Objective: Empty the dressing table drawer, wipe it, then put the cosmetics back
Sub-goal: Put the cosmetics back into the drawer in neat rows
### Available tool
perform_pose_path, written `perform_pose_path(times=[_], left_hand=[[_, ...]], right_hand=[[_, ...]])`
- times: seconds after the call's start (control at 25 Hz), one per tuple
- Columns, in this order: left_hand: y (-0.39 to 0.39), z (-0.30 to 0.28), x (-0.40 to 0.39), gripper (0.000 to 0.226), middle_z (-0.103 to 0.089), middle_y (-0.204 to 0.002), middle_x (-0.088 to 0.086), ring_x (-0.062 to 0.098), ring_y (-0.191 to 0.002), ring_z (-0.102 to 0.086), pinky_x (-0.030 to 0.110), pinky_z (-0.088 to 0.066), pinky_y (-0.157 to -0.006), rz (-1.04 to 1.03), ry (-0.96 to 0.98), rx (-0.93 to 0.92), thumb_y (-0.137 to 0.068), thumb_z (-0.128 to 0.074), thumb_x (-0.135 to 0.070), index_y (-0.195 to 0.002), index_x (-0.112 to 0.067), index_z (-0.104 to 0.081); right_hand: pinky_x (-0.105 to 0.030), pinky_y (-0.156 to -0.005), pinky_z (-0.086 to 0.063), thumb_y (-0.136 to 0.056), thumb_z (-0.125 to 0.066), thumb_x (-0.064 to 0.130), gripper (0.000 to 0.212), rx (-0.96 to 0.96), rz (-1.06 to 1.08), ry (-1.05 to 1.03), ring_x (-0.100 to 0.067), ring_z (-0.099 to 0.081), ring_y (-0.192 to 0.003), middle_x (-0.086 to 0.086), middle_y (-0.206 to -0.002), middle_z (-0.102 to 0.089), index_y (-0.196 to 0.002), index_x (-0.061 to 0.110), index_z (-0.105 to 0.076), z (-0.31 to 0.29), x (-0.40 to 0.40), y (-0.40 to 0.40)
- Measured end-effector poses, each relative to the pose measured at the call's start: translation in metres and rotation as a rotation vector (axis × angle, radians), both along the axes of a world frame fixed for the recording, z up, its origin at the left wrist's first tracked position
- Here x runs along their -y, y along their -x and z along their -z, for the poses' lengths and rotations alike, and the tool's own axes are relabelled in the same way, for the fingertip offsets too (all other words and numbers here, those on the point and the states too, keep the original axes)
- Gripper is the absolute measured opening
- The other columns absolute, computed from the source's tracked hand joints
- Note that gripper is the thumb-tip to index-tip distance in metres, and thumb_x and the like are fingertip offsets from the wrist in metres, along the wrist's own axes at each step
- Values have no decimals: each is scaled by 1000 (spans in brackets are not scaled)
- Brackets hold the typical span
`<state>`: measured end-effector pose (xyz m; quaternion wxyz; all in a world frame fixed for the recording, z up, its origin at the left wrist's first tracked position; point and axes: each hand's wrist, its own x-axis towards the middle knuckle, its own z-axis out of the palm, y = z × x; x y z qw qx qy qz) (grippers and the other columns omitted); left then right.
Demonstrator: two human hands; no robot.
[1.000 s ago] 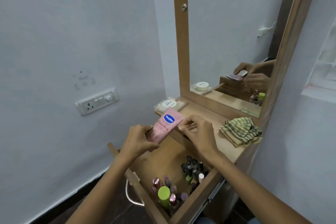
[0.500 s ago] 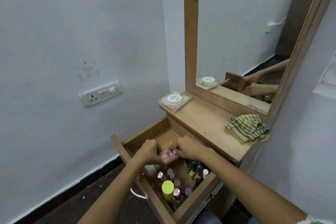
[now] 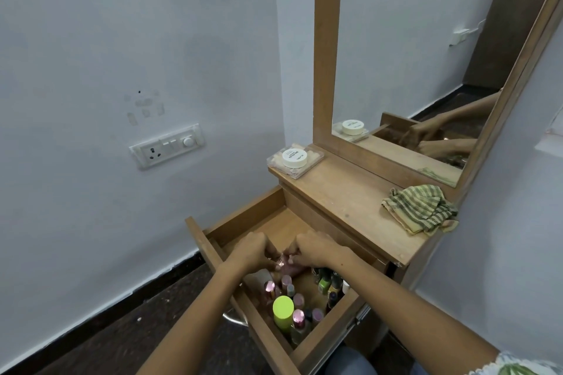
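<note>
Head view, looking down, close over open drawer (image 3: 243, 216)

both hands (image 3: 286, 253) hold pink tube (image 3: 289, 266) inside open drawer (image 3: 243, 219) beside bottles (image 3: 292, 301).

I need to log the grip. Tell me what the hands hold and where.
Both hands, left and right, hold a pink tube low in the drawer, one at each end; the exact grip is hidden.

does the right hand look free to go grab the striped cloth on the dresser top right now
Probably not yet. The right hand is down in the open drawer, pinching the pink tube together with the left hand. The way to the striped cloth looks clear once it lets go.
</note>
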<state>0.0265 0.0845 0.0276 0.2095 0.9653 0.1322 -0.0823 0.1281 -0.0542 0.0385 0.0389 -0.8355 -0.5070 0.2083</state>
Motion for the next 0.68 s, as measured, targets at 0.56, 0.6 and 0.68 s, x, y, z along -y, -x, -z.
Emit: perform_pose_path(times=[0.56,0.6,0.68], left_hand=[[-20,-25,1,43,-55,-137,1,15,-123,-53,29,-46,-97,-83,-35,295,-86,-67,-31,-126,-19,-60],[-28,-31,1,45,-47,-144,3,18,-130,-47,35,-42,-105,-98,-16,355,-88,-64,-30,-131,-18,-56],[-49,-42,2,44,-40,-148,6,23,-134,-42,38,-39,-108,-128,-4,459,-93,-57,-28,-134,-15,-51]], right_hand=[[-27,-87,-52,-91,-59,28,31,39,179,-609,-7,-65,-96,4,-118,-68,-122,24,-63,-39,20,-1],[-29,-87,-52,-91,-59,29,28,78,228,-686,-9,-65,-97,4,-115,-69,-118,23,-65,-45,21,-8],[-31,-83,-52,-92,-58,27,24,156,326,-748,-12,-65,-95,4,-111,-70,-113,21,-68,-55,23,-26]])
